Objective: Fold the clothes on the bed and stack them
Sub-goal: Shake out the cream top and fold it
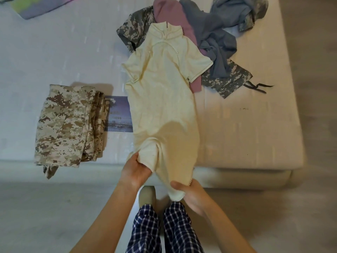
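Plaid trouser legs point(164, 230) bottom centre. Just above, left hand point(135, 170) and right hand point(193, 196) each grip hem of cream dress point(164, 106). Dress on bed point(246, 134), long axis straight up frame, collar over unfolded pile point(215, 37). Folded camo stack point(69, 125) left, nearer left hand.
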